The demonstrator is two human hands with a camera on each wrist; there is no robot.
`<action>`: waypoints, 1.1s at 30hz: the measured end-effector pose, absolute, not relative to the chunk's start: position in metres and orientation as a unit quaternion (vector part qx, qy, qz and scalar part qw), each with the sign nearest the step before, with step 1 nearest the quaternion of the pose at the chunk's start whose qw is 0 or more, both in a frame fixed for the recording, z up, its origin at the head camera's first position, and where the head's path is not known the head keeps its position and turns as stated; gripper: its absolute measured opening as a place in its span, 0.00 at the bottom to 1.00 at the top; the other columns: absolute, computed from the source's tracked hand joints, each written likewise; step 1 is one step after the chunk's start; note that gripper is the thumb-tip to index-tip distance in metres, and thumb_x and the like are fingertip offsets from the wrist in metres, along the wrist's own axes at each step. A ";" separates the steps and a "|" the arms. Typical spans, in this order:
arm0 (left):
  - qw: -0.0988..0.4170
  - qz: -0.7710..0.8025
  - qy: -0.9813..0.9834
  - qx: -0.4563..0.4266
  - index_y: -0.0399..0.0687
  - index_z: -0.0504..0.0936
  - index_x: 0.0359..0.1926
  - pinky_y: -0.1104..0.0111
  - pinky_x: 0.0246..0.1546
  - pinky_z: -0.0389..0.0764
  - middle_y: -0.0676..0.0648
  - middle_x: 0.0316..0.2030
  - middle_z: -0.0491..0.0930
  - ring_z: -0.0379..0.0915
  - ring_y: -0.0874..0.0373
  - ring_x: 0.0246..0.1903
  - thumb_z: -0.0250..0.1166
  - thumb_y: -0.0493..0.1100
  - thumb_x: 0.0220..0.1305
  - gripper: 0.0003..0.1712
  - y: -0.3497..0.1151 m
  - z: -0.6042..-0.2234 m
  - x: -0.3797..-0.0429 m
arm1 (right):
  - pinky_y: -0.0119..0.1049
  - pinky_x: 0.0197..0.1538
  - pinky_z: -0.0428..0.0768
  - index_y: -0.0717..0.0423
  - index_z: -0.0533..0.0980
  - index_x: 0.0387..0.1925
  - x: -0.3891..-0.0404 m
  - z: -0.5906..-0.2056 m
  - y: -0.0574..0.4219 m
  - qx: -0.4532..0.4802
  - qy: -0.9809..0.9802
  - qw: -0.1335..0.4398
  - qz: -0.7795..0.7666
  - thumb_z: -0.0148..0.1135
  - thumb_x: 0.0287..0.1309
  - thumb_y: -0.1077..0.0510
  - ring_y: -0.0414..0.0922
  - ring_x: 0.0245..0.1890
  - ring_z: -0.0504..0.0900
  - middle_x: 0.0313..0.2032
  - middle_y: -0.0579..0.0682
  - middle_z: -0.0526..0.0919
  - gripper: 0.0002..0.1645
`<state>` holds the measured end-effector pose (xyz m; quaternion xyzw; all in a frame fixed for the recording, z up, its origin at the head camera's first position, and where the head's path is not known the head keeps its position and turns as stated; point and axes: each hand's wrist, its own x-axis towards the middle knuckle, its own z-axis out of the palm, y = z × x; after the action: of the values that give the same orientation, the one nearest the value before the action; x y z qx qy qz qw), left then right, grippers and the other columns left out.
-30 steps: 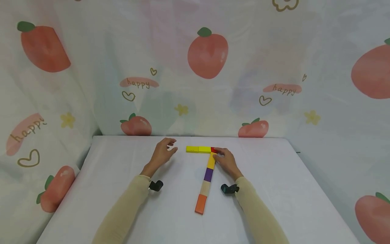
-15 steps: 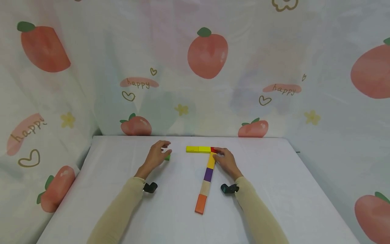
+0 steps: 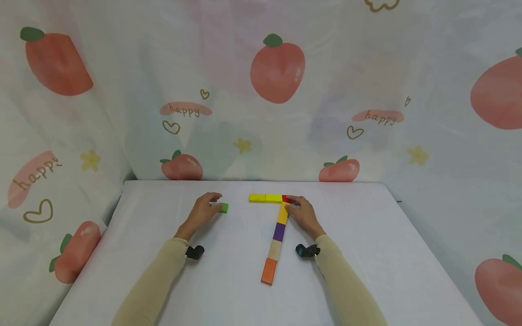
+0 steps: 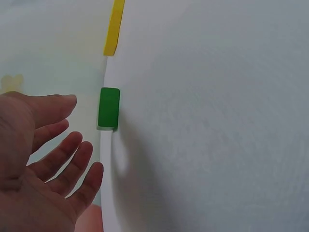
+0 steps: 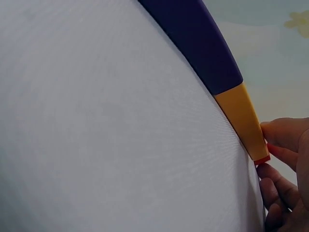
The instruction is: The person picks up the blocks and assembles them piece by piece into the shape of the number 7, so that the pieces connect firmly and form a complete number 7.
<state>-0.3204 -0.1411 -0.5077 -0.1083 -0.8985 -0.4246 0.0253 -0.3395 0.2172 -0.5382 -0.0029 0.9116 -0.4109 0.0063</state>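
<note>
In the head view, several coloured blocks form a "7" shape: two yellow blocks [image 3: 265, 198] and a red block [image 3: 286, 198] across the top. A slanted leg runs down from there through an orange-yellow block [image 3: 283, 213], a purple block [image 3: 279, 232], a beige block [image 3: 275, 250] and an orange block [image 3: 268, 271]. My right hand [image 3: 303, 215] holds the red block at the corner, its thumb against the orange-yellow block [image 5: 241, 121]. Left of the row lies a green block [image 4: 109, 108]. My left hand [image 3: 200, 213] is beside it, fingers spread and holding nothing.
The blocks lie on a white-covered table [image 3: 228, 294]. Behind it hangs a fruit-printed cloth [image 3: 293, 136], which also covers the left side. Black cameras [image 3: 195, 252] are strapped at both wrists.
My left hand has drawn back to the left and slightly down, bringing the green block into sight. The right hand and the row of blocks stay in place.
</note>
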 end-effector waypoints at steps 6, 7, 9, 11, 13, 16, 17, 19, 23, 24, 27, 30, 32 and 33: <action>0.002 -0.403 -0.910 -0.100 0.37 0.76 0.60 0.52 0.59 0.75 0.37 0.56 0.78 0.74 0.43 0.57 0.67 0.38 0.63 0.25 -0.145 -0.515 -0.325 | 0.54 0.69 0.66 0.48 0.72 0.65 -0.340 -0.538 0.217 0.000 0.913 0.009 -0.408 0.59 0.66 0.50 0.55 0.63 0.70 0.62 0.55 0.73 0.27; -0.003 -0.399 -0.912 -0.100 0.37 0.76 0.60 0.52 0.59 0.75 0.37 0.56 0.78 0.75 0.43 0.57 0.67 0.37 0.62 0.25 -0.145 -0.516 -0.326 | 0.54 0.69 0.67 0.48 0.72 0.65 -0.340 -0.539 0.217 0.001 0.913 0.011 -0.408 0.59 0.66 0.50 0.55 0.63 0.70 0.62 0.55 0.73 0.27; -0.011 -0.394 -0.914 -0.098 0.37 0.76 0.60 0.53 0.59 0.75 0.37 0.55 0.79 0.75 0.44 0.56 0.67 0.37 0.62 0.25 -0.146 -0.518 -0.327 | 0.54 0.69 0.67 0.47 0.72 0.65 -0.340 -0.538 0.217 0.004 0.913 0.012 -0.409 0.59 0.66 0.50 0.55 0.63 0.70 0.62 0.55 0.73 0.27; -0.019 -0.392 -0.915 -0.099 0.38 0.77 0.60 0.53 0.59 0.74 0.37 0.55 0.79 0.75 0.44 0.56 0.68 0.37 0.61 0.25 -0.146 -0.520 -0.329 | 0.54 0.69 0.67 0.47 0.72 0.66 -0.340 -0.538 0.216 0.005 0.912 0.014 -0.410 0.59 0.66 0.49 0.55 0.63 0.70 0.63 0.55 0.73 0.27; -0.026 -0.392 -0.914 -0.104 0.38 0.77 0.59 0.53 0.60 0.74 0.38 0.55 0.79 0.74 0.45 0.56 0.68 0.37 0.61 0.24 -0.147 -0.522 -0.332 | 0.54 0.69 0.67 0.47 0.72 0.66 -0.340 -0.538 0.216 0.006 0.912 0.014 -0.410 0.59 0.66 0.49 0.55 0.63 0.70 0.63 0.55 0.73 0.27; -0.034 -0.392 -0.913 -0.112 0.39 0.79 0.57 0.53 0.61 0.73 0.39 0.54 0.79 0.74 0.45 0.57 0.69 0.38 0.60 0.23 -0.146 -0.523 -0.334 | 0.54 0.69 0.67 0.47 0.72 0.66 -0.341 -0.539 0.216 0.007 0.912 0.013 -0.410 0.59 0.66 0.49 0.55 0.63 0.70 0.63 0.55 0.73 0.27; -0.035 -0.391 -0.912 -0.114 0.40 0.79 0.56 0.53 0.61 0.73 0.39 0.54 0.79 0.74 0.46 0.56 0.69 0.38 0.60 0.23 -0.146 -0.524 -0.334 | 0.54 0.69 0.67 0.47 0.72 0.65 -0.341 -0.539 0.217 0.007 0.912 0.013 -0.409 0.59 0.66 0.49 0.55 0.63 0.70 0.63 0.55 0.73 0.27; -0.035 -0.391 -0.912 -0.117 0.39 0.79 0.56 0.53 0.60 0.73 0.39 0.54 0.80 0.74 0.45 0.56 0.69 0.38 0.60 0.22 -0.145 -0.524 -0.335 | 0.54 0.69 0.67 0.47 0.72 0.65 -0.341 -0.539 0.217 0.006 0.913 0.012 -0.408 0.59 0.66 0.49 0.55 0.63 0.70 0.63 0.55 0.73 0.27; -0.033 -0.388 -0.913 -0.119 0.38 0.79 0.54 0.53 0.60 0.74 0.39 0.52 0.80 0.75 0.45 0.55 0.69 0.37 0.60 0.21 -0.145 -0.523 -0.334 | 0.55 0.69 0.67 0.48 0.72 0.66 -0.339 -0.538 0.218 0.003 0.912 0.012 -0.409 0.59 0.67 0.50 0.55 0.63 0.70 0.63 0.55 0.73 0.27; -0.033 -0.387 -0.914 -0.118 0.38 0.79 0.54 0.53 0.60 0.74 0.39 0.52 0.80 0.75 0.45 0.55 0.69 0.37 0.60 0.21 -0.144 -0.523 -0.334 | 0.55 0.69 0.67 0.48 0.72 0.66 -0.338 -0.538 0.218 0.003 0.912 0.012 -0.410 0.59 0.67 0.50 0.55 0.63 0.70 0.63 0.55 0.73 0.27; -0.029 -0.384 -0.916 -0.117 0.38 0.79 0.54 0.53 0.59 0.74 0.39 0.51 0.81 0.75 0.45 0.54 0.69 0.37 0.60 0.21 -0.143 -0.521 -0.333 | 0.55 0.69 0.66 0.48 0.72 0.66 -0.337 -0.537 0.217 0.001 0.912 0.010 -0.410 0.58 0.67 0.49 0.55 0.63 0.70 0.63 0.55 0.73 0.27; -0.024 -0.384 -0.916 -0.113 0.37 0.79 0.54 0.53 0.59 0.74 0.39 0.51 0.81 0.75 0.46 0.54 0.69 0.36 0.60 0.21 -0.141 -0.519 -0.333 | 0.55 0.69 0.66 0.49 0.72 0.66 -0.337 -0.536 0.217 0.000 0.913 0.011 -0.409 0.58 0.67 0.49 0.55 0.63 0.70 0.63 0.56 0.73 0.27; -0.022 -0.385 -0.916 -0.113 0.37 0.79 0.54 0.53 0.59 0.74 0.39 0.51 0.81 0.75 0.46 0.54 0.69 0.36 0.59 0.21 -0.140 -0.518 -0.333 | 0.55 0.69 0.66 0.48 0.72 0.66 -0.337 -0.535 0.216 0.001 0.913 0.012 -0.407 0.58 0.67 0.49 0.55 0.63 0.70 0.63 0.56 0.73 0.27; -0.021 -0.386 -0.915 -0.111 0.38 0.80 0.54 0.53 0.60 0.74 0.39 0.51 0.81 0.75 0.46 0.54 0.70 0.36 0.59 0.21 -0.140 -0.517 -0.333 | 0.55 0.69 0.66 0.48 0.72 0.66 -0.338 -0.535 0.216 0.002 0.913 0.012 -0.407 0.58 0.67 0.49 0.55 0.63 0.70 0.63 0.56 0.73 0.27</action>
<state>-0.3331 -0.1395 -0.5172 -0.1110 -0.9155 -0.3862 -0.0210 -0.3378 0.2162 -0.5352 0.0019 0.9134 -0.4069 0.0124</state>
